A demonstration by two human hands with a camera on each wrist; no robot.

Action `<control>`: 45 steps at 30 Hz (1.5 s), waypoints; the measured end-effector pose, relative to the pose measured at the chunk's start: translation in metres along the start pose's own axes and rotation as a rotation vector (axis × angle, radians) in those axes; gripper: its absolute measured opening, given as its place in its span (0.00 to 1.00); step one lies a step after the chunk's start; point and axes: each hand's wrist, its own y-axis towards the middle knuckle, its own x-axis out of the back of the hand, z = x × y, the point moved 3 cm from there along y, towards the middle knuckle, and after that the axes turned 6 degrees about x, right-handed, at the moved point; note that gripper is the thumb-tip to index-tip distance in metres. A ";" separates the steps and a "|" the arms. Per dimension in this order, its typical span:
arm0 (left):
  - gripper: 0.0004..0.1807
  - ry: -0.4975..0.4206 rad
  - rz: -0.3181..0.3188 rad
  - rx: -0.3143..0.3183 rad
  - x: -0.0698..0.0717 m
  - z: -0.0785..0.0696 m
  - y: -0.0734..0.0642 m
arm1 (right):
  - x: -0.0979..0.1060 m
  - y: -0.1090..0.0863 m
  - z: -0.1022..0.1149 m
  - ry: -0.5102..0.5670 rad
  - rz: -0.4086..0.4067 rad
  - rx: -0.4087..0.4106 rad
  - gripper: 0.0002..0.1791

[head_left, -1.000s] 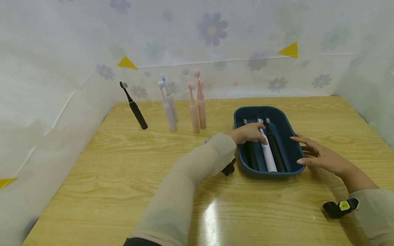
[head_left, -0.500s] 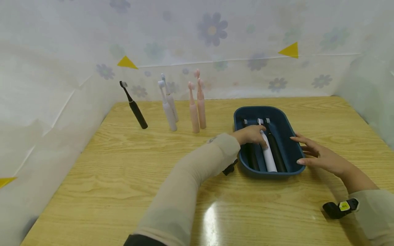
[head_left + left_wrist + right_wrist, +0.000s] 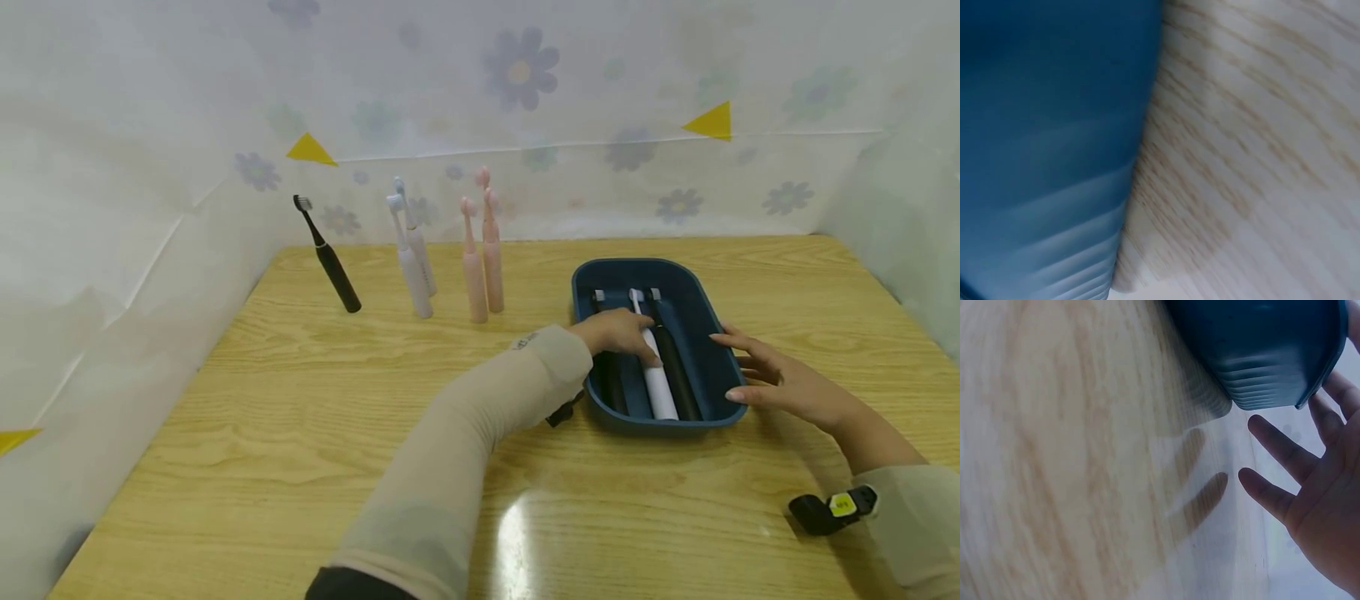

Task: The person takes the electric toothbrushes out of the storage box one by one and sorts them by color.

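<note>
A dark blue tray (image 3: 703,350) holds a white electric toothbrush (image 3: 660,393) lying between two black ones, the right black toothbrush (image 3: 677,375) and the left black toothbrush (image 3: 615,387). My left hand (image 3: 618,330) reaches in over the tray's left side, thumb and finger around the upper handle of the white toothbrush; its other fingers are hidden. At the tray's right rim is my right hand (image 3: 795,379), fingers spread and fingertips at the edge. The right wrist view shows that hand (image 3: 1329,481) beside the tray, two fingers off it. Only the tray's outer wall (image 3: 1054,144) and the table appear in the left wrist view.
Standing toward the back left are a black electric toothbrush (image 3: 335,271), two white toothbrushes (image 3: 414,279) and two or three pink toothbrushes (image 3: 475,283). A flowered sheet (image 3: 600,192) rises behind the wooden table (image 3: 315,433).
My left hand has slid slightly down and right along the white toothbrush, its thumb now lying across the handle. The right hand and the tray stay in place.
</note>
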 end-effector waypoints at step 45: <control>0.16 -0.227 -0.069 -0.054 0.005 0.004 -0.005 | -0.001 0.001 -0.001 -0.057 -0.016 0.030 0.37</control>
